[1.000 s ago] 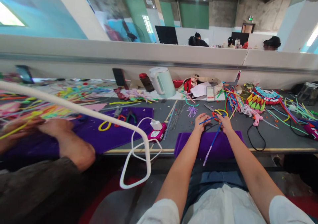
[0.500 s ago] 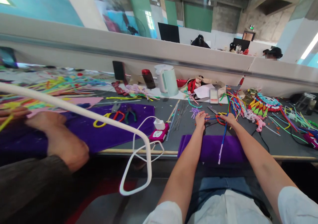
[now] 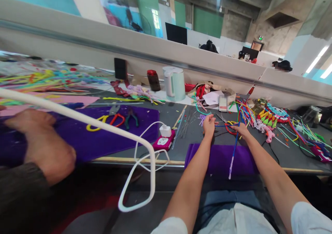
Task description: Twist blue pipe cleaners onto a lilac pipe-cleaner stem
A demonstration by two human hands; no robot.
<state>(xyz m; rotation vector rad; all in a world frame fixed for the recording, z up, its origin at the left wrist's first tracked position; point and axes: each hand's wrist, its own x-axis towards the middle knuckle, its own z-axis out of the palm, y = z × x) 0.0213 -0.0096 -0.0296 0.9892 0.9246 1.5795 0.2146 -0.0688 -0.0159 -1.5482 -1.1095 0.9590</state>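
My left hand (image 3: 209, 125) is closed in a pinch on one end of a blue pipe cleaner (image 3: 235, 146). The strand runs level across to my right hand (image 3: 241, 129), whose fingers pinch it too. From there a length hangs down, its lower end wrapped in pale lilac. Both hands are above the table, just beyond a folded purple cloth (image 3: 223, 157). Scissors with red and yellow handles (image 3: 229, 128) lie between and behind my hands. Left of my left hand is a small lilac pipe-cleaner piece (image 3: 201, 118).
A pink glue gun (image 3: 270, 136) and a bundle of coloured pipe cleaners (image 3: 246, 111) lie to the right. Leftward are a pink power strip (image 3: 164, 142), thin wires (image 3: 185, 127) and a kettle (image 3: 176, 83). A white curved tube (image 3: 103, 122) crosses in front of a co-worker's arm (image 3: 46, 144).
The view has shifted slightly. Both my hands keep the blue pipe cleaner stretched between them, and its hanging end has barely moved. The co-worker's arm has moved left.
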